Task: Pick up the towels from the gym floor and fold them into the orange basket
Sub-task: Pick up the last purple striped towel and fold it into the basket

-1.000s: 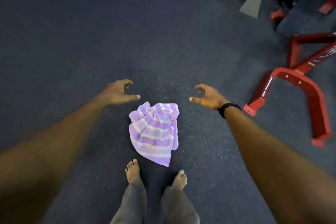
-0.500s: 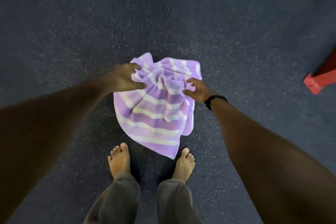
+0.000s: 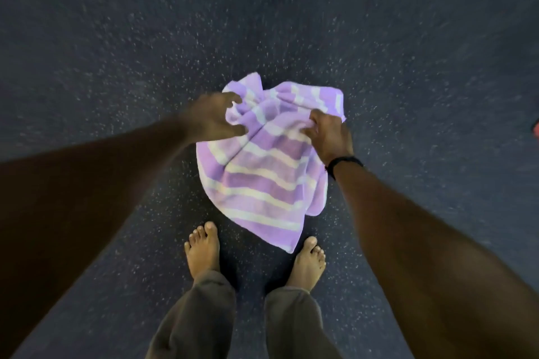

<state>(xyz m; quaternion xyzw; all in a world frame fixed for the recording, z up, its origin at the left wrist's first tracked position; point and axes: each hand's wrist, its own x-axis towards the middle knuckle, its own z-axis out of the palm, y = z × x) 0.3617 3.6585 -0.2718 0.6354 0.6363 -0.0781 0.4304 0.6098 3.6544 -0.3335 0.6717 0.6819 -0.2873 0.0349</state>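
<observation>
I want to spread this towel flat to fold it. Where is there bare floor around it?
Bare speckled floor lies beyond the striped towel, and out past the left hand and right hand. It is crowded only near the bare feet, where the towel's lower corner hangs between them.

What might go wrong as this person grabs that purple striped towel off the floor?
The right hand pinches the crumpled purple-and-white striped towel at a bunched fold, while the left hand looks only partly closed on the cloth's edge, so one side may slip and the towel could hang unevenly. The towel's lower corner lies between the bare feet on the dark speckled floor; it might brush or catch under them while being lifted.
</observation>
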